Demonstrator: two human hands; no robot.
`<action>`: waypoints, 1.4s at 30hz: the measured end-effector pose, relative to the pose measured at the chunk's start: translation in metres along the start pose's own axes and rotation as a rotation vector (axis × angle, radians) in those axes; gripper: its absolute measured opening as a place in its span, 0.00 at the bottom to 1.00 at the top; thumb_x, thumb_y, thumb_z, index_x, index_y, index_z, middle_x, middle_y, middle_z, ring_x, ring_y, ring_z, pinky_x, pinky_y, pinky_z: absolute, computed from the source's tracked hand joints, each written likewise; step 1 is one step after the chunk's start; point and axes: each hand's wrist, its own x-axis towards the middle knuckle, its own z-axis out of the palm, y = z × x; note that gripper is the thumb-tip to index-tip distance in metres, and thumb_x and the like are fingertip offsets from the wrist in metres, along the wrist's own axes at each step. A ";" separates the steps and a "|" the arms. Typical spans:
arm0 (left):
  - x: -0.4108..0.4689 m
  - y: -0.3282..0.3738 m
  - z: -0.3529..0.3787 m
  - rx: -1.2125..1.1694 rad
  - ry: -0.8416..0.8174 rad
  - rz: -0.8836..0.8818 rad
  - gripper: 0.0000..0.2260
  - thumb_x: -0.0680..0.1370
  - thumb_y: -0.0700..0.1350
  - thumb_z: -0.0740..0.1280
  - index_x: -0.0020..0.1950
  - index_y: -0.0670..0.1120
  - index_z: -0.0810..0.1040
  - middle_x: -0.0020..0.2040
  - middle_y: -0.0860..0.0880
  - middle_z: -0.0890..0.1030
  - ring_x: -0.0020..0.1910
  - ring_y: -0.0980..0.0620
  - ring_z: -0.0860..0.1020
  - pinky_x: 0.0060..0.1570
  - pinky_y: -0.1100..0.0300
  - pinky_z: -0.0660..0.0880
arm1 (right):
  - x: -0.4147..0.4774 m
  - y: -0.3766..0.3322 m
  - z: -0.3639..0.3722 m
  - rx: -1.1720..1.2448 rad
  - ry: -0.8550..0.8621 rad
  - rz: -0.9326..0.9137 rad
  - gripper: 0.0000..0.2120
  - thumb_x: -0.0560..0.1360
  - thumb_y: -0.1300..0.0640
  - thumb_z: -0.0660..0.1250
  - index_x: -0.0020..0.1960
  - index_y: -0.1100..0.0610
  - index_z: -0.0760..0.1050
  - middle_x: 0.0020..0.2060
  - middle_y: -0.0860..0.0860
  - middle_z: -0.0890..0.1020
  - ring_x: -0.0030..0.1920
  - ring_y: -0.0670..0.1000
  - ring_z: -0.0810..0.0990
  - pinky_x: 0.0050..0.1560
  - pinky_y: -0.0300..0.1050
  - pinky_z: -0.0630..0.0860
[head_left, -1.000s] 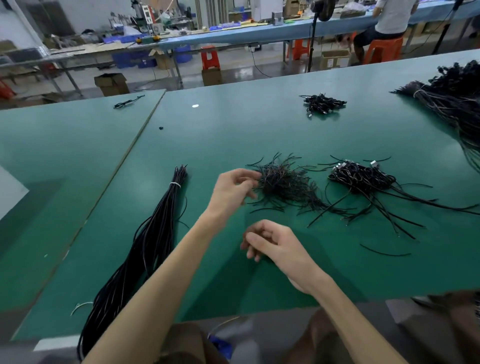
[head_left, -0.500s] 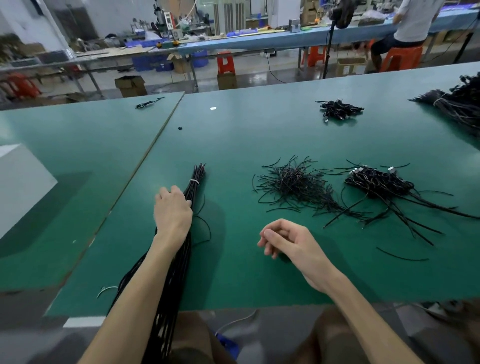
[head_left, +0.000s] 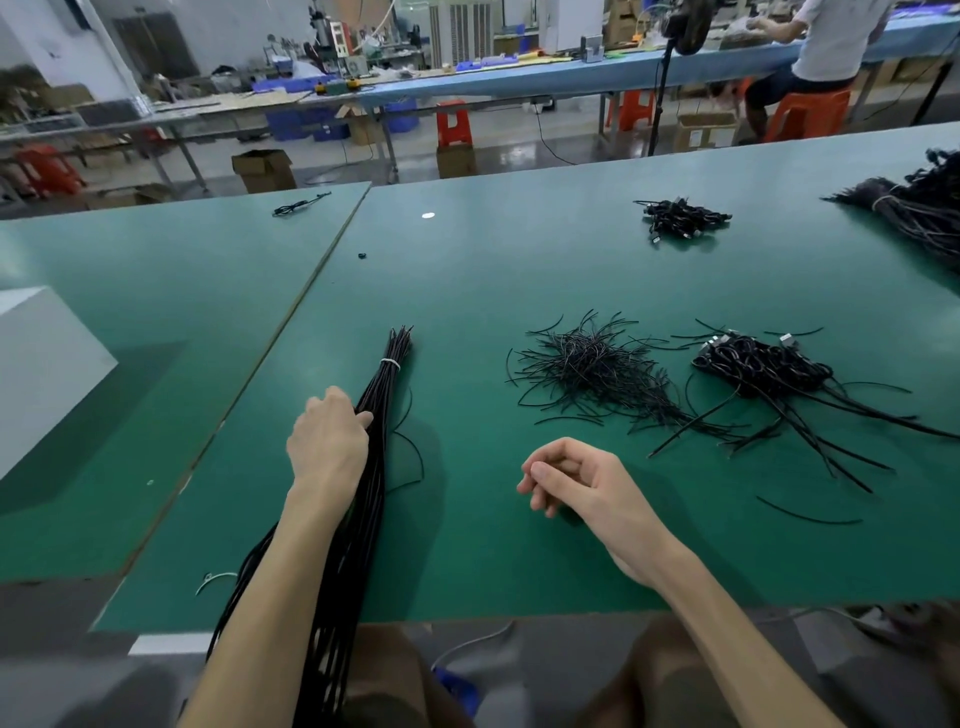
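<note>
From the head camera, my left hand (head_left: 327, 441) has left the pile of short black twist ties (head_left: 592, 371), where it was picking a second ago, and swung across to the cable bundle (head_left: 382, 395). It now sits on the bundle's left flank, just below the white tie (head_left: 389, 362) that binds the far end. My fingers curl over the strands and my thumb presses against them, so the grip is narrow and closed on the cables, not spread flat.

The bundle lies on the green table (head_left: 519, 270), its tied tip pointing away from me. Its long tail runs back under my left forearm and over the near edge toward my lap.

My right hand (head_left: 576, 483) has barely moved. It hovers low over the table near the front edge, with fingers folded in and thumb laid against them. It may be keeping a twist tie, but anything that thin is lost against the skin and I cannot tell.

I judge the move to mean the tie-fetching is done and I am now drawing the next cable out. The finished coiled cables with plugs (head_left: 763, 364) lie well apart on my right.
</note>
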 end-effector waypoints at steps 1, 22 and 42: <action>-0.001 -0.001 -0.001 -0.006 0.007 0.002 0.10 0.84 0.47 0.66 0.56 0.39 0.76 0.52 0.40 0.78 0.45 0.41 0.75 0.44 0.48 0.70 | 0.000 0.000 0.000 0.001 -0.001 0.000 0.05 0.82 0.63 0.66 0.54 0.64 0.78 0.44 0.58 0.86 0.40 0.50 0.82 0.41 0.40 0.78; -0.033 0.005 0.001 -0.236 -0.168 0.104 0.08 0.85 0.46 0.61 0.50 0.44 0.74 0.58 0.47 0.67 0.57 0.47 0.68 0.69 0.47 0.61 | 0.001 -0.001 0.002 -0.004 0.002 -0.002 0.04 0.82 0.65 0.66 0.54 0.65 0.79 0.44 0.58 0.86 0.40 0.50 0.83 0.41 0.40 0.78; -0.039 -0.023 -0.003 -0.588 -0.534 0.254 0.08 0.80 0.34 0.66 0.40 0.37 0.73 0.57 0.58 0.84 0.72 0.65 0.70 0.63 0.70 0.65 | -0.002 -0.003 0.003 -0.021 -0.007 -0.005 0.04 0.82 0.64 0.66 0.54 0.63 0.79 0.44 0.57 0.87 0.40 0.50 0.83 0.41 0.41 0.79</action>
